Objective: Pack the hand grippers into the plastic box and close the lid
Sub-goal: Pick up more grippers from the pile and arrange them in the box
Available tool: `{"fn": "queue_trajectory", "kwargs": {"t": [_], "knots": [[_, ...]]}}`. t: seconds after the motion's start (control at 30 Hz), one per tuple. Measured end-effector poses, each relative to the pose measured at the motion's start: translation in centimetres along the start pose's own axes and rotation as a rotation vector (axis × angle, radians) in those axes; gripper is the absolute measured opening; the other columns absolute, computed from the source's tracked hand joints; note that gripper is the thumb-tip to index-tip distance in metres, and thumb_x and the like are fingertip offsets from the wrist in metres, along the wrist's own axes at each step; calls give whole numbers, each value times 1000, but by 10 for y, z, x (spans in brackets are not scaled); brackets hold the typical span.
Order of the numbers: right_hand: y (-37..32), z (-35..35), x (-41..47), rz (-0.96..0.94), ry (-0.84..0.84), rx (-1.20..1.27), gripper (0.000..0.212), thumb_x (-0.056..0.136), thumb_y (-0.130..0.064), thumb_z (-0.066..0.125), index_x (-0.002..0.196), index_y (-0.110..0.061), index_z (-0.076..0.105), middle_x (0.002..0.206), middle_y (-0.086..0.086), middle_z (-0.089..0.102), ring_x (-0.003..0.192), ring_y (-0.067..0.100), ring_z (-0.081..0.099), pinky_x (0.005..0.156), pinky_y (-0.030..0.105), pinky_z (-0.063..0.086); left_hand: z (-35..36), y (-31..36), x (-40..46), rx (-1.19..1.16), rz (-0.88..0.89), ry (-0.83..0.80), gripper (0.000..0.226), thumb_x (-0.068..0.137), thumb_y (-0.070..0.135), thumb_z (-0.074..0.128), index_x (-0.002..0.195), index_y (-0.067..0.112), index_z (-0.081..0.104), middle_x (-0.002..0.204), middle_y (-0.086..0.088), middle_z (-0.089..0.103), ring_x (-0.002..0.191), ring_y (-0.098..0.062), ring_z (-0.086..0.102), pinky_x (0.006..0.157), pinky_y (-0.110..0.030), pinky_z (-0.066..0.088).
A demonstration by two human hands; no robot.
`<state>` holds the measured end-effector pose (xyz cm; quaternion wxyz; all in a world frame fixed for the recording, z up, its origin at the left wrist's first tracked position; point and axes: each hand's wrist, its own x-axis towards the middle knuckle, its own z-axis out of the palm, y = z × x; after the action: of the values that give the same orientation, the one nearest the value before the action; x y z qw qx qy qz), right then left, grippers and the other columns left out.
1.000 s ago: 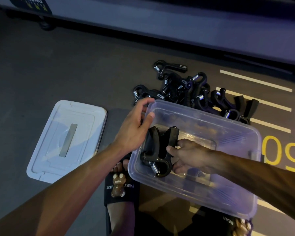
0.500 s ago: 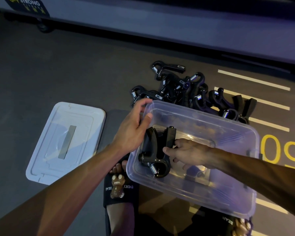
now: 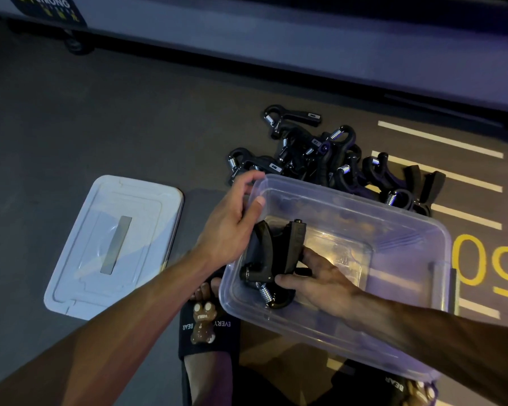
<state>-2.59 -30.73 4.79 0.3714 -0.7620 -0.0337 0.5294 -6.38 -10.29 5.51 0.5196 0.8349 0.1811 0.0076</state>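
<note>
A clear plastic box [image 3: 405,356] sits on the floor in front of me, tilted a little. My left hand [image 3: 229,221] grips its near-left corner, thumb over the rim. Inside the box my right hand [image 3: 314,276] rests its fingers on a black hand gripper [image 3: 267,253] with a steel spring, lying at the box's left end. A pile of several black hand grippers [image 3: 329,159] lies on the floor just beyond the box. The box's pale lid [image 3: 115,244] lies flat on the floor to the left.
My feet in black slippers [image 3: 208,332] are under the box's near edge. Yellow numerals [image 3: 487,265] and white stripes mark the dark floor at the right. A long pale platform [image 3: 276,48] with a caster runs across the back.
My right hand has slid lower along the gripper in the box, fingers now spread over its lower part near the spring. My left hand keeps its hold on the box corner.
</note>
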Motion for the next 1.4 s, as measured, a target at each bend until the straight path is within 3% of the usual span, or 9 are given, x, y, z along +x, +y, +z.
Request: {"fn": "queue_trajectory", "kwargs": {"t": [0.13, 0.23, 0.5, 0.7, 0.8, 0.93, 1.03, 1.17, 1.4], "knots": [[2, -7, -2, -13, -36, 96, 61, 86, -31, 75, 139, -40, 47, 128, -26, 54, 83, -25, 57, 67, -2, 43, 0, 0, -1, 2, -7, -6, 36, 108, 35, 45, 143, 41, 38, 115, 16, 60, 97, 3, 60, 72, -9, 43], [10, -15, 3, 21, -15, 194, 66, 88, -23, 74, 144, -37, 42, 135, -18, 54, 82, -16, 57, 50, -1, 42, -1, 0, 0, -7, -16, -13, 36, 107, 35, 46, 142, 42, 38, 118, 16, 60, 103, 4, 60, 76, -14, 45], [0, -13, 11, 49, 1, 277, 79, 76, -36, 83, 144, -46, 43, 134, -14, 59, 98, -4, 60, 56, 5, 49, 0, 1, 2, -26, -6, -4, 35, 108, 34, 46, 140, 43, 39, 120, 16, 59, 103, 1, 59, 81, -23, 50], [4, -23, 12, 73, -18, 249, 77, 64, -48, 86, 133, -53, 52, 129, -14, 64, 110, 9, 65, 88, 29, 55, -1, 2, 3, -42, -4, -29, 34, 107, 34, 46, 139, 43, 39, 118, 17, 59, 102, 2, 59, 79, -14, 49], [4, -31, 15, 79, -1, 248, 52, 72, -39, 84, 119, -47, 63, 118, -9, 71, 102, 10, 69, 88, 31, 57, -5, 0, 7, -76, -35, -43, 29, 107, 40, 42, 136, 42, 45, 115, 15, 60, 102, -1, 61, 84, -25, 52], [1, -38, 16, 54, -18, 279, 41, 80, -25, 80, 117, -32, 66, 98, -11, 76, 78, -3, 72, 66, 14, 54, -11, -10, 31, -199, -209, 77, 31, 111, 33, 35, 119, 27, 64, 98, 12, 69, 84, 5, 65, 76, -17, 49], [-2, -39, 13, 31, -20, 202, 47, 78, -33, 81, 121, -36, 63, 108, -15, 73, 93, 0, 68, 76, 18, 50, -19, -37, 60, 49, -238, 34, 22, 106, 24, 48, 120, 30, 64, 102, 12, 68, 92, -6, 67, 81, -30, 53], [-3, -43, 10, 13, -36, 149, 52, 78, -36, 81, 126, -36, 60, 121, -17, 67, 100, 1, 69, 78, 19, 48, -25, -63, 92, 502, -51, -181, 53, 93, 8, 66, 141, 29, 57, 133, -3, 53, 122, -28, 51, 104, -42, 47], [-14, -55, -6, 13, -32, 45, 67, 83, -39, 75, 143, -34, 44, 137, -15, 52, 103, -12, 56, 68, 5, 45, -7, -40, 114, 855, 66, -402, 44, 93, 44, 65, 136, 38, 57, 137, 7, 48, 127, -19, 43, 98, -36, 42]]}}
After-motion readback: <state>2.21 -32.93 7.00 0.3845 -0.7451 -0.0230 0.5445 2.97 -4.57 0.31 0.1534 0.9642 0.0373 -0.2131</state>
